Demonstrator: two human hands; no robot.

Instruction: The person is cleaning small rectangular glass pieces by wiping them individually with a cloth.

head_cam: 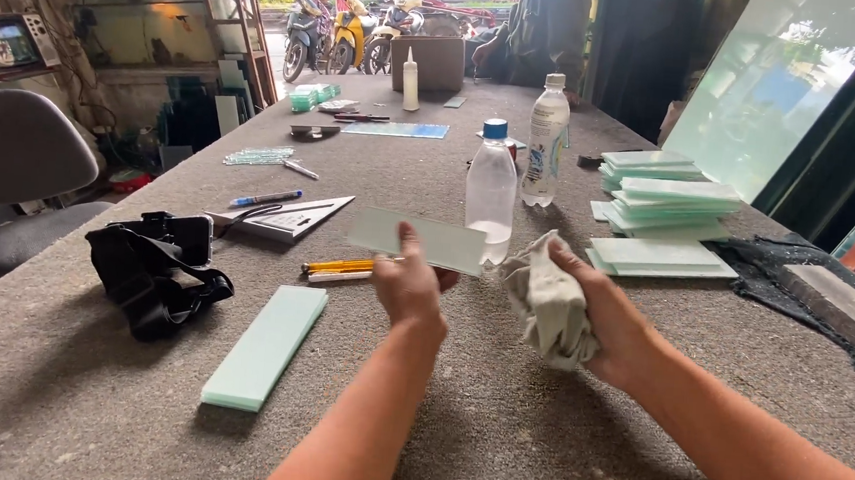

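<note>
My left hand [407, 284] holds a small rectangular pane of frosted glass [437, 242] flat above the grey felt-covered table [495, 425]. My right hand [608, 313] grips a crumpled grey cloth [547, 298], just right of the pane's edge. A long pale green stack of glass strips [267, 345] lies on the table to the left of my left forearm.
Two clear plastic bottles [491, 189] stand behind the pane. Stacks of cut glass [665, 209] lie at the right, a large glass sheet [779, 84] leans beyond them. A black strap with a phone [153, 266], a set square, pens and a yellow pencil [337, 265] lie left.
</note>
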